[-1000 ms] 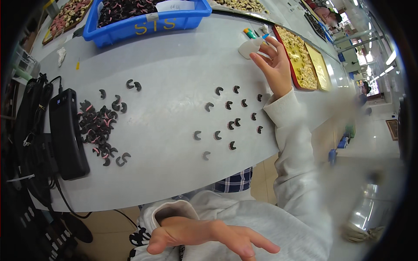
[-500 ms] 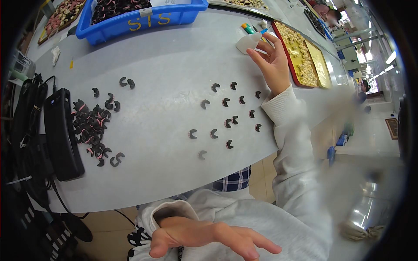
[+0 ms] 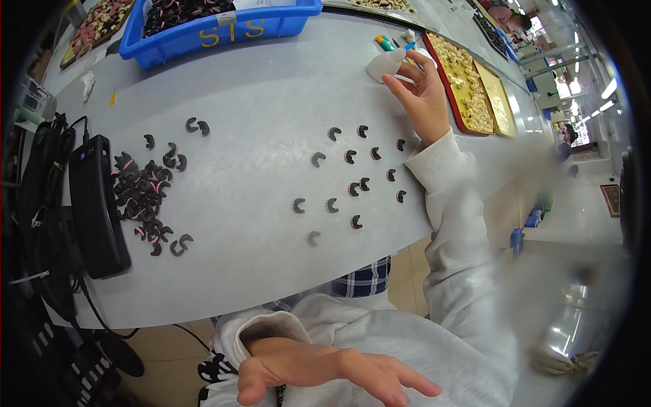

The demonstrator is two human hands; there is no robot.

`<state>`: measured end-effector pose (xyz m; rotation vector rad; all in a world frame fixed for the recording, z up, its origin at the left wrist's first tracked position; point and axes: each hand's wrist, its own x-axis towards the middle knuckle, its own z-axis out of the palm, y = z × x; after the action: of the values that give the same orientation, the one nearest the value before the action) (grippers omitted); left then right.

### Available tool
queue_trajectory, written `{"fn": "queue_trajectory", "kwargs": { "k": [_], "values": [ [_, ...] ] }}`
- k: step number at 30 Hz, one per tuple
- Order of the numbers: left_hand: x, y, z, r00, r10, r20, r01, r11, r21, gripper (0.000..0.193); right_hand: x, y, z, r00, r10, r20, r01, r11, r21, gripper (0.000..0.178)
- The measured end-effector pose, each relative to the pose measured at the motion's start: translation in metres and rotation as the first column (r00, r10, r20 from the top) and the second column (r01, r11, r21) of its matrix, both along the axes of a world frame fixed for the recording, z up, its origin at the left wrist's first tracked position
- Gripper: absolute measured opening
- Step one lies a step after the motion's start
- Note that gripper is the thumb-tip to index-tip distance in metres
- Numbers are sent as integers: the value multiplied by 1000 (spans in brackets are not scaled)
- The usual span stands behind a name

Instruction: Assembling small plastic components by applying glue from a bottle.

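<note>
A workshop for small parts, by the look of it: a long grey bench (image 3: 237, 244) carries loose black curved pieces (image 3: 142, 193), with a blue bin (image 3: 163, 54) of similar ones far left. Red-rimmed trays (image 3: 445, 91) of pale bits, strip lights (image 3: 608, 89) and another person (image 3: 503, 17) show at far right.

Power bank (image 3: 102, 210): black, display lit, on grey table (image 3: 230, 271)
Cable bundle (image 3: 55, 166): black, beside power bank
Crumpled tissue (image 3: 88, 85): white, upper left
Wall frame (image 3: 611, 201): brown-edged, far right
</note>
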<state>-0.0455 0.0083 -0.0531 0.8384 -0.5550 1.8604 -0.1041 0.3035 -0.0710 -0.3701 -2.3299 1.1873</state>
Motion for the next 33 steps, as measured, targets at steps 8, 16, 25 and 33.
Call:
{"fn": "queue_trajectory", "kwargs": {
  "k": [8,16,25,33],
  "values": [
    [3,-1,2,999,45,13,-45,999,-7,101,-2,5,-4,1000,-11,7,11,1000,11,54],
    [-2,2,-4,996,35,-86,-30,998,58,100,-2,9,-8,1000,-11,0,11,1000,0,44],
    [-1,4,2,998,51,-43,-50,998,30,99,-2,8,-8,1000,-6,3,6,1000,3,41],
    [-2,4,2,997,57,-53,-56,998,26,98,-3,7,-9,1000,14,-14,-14,1000,12,41]
  ]
}}
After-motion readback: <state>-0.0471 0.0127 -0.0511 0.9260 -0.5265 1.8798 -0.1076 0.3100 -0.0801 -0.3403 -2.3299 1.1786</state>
